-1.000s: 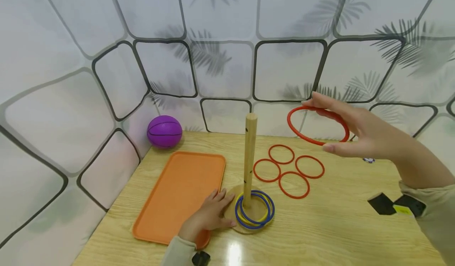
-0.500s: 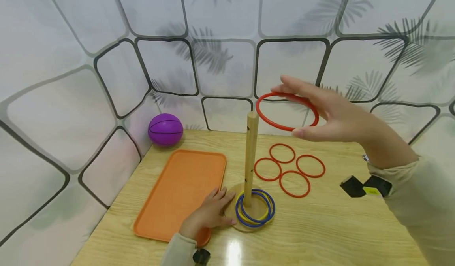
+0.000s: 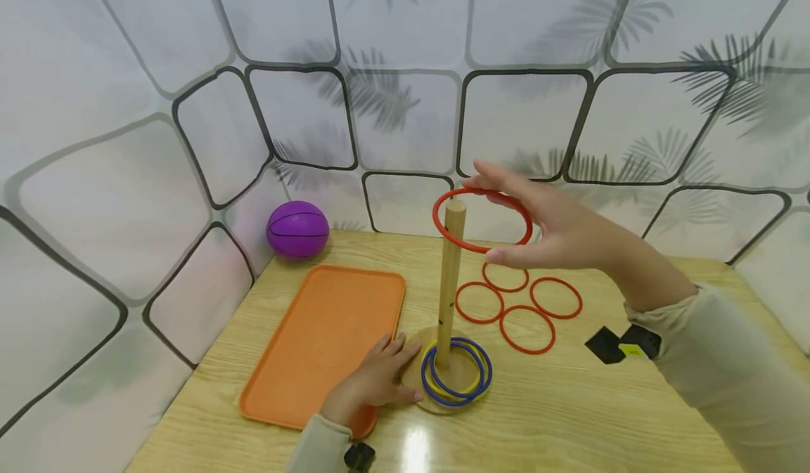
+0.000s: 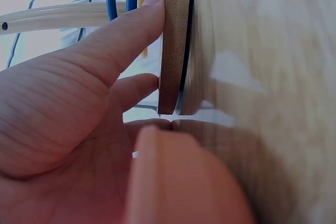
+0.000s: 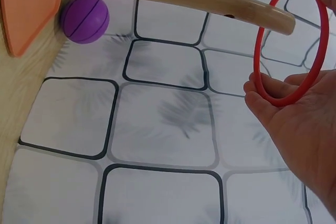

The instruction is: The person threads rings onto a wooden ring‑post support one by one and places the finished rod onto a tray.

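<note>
My right hand (image 3: 550, 227) holds a red ring (image 3: 530, 223) between thumb and fingers, in the air at the top of the upright wooden peg (image 3: 450, 283). The peg's tip shows inside the ring in the head view; in the right wrist view the tip of the peg (image 5: 210, 1) also reaches into the red ring (image 5: 324, 35). Blue rings (image 3: 489, 371) and a yellow one (image 3: 474, 386) lie round the peg's foot, on its round wooden base (image 3: 418, 346). Against the base's left edge rests my left hand (image 3: 370, 381), fingers spread, thumb touching the base (image 4: 176, 51).
Several red rings (image 3: 527, 352) lie flat on the wooden table (image 3: 607, 396), right of the peg. An orange tray (image 3: 323, 332) is on the left, its near corner under my left wrist. A purple ball (image 3: 297, 230) sits at the back left by the patterned wall (image 3: 405, 135).
My right hand has carried the red ring leftward, rising a little and then lowering, from the peg's right to its top. My left hand has stayed on the base.
</note>
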The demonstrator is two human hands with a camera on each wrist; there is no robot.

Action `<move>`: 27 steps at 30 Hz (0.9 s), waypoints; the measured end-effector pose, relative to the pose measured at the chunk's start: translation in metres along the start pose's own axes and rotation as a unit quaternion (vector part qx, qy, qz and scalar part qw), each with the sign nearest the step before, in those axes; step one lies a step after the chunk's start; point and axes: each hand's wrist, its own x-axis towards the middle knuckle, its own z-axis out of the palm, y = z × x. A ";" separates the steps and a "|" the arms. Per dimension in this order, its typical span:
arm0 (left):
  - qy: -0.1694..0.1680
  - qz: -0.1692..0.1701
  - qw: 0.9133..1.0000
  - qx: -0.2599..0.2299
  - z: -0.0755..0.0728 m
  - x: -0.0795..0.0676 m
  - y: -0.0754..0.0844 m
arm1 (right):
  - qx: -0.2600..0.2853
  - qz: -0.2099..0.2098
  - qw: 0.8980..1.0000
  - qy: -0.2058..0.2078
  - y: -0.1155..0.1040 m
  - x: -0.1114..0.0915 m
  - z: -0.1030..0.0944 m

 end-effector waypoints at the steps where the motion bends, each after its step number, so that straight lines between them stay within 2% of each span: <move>1: 0.000 0.001 1.000 -0.001 -0.001 0.000 0.000 | 0.005 0.005 1.000 -0.004 0.001 -0.001 0.003; 8: 0.002 0.005 1.000 0.002 -0.003 0.000 0.003 | 0.028 0.060 0.997 -0.026 0.009 -0.010 0.019; 17: 0.001 0.004 1.000 0.004 -0.001 0.002 0.000 | 0.057 0.094 0.993 -0.032 0.019 -0.024 0.045; 27: 0.000 0.003 1.000 0.007 0.001 0.002 -0.001 | 0.096 0.081 0.992 -0.011 0.039 -0.049 0.085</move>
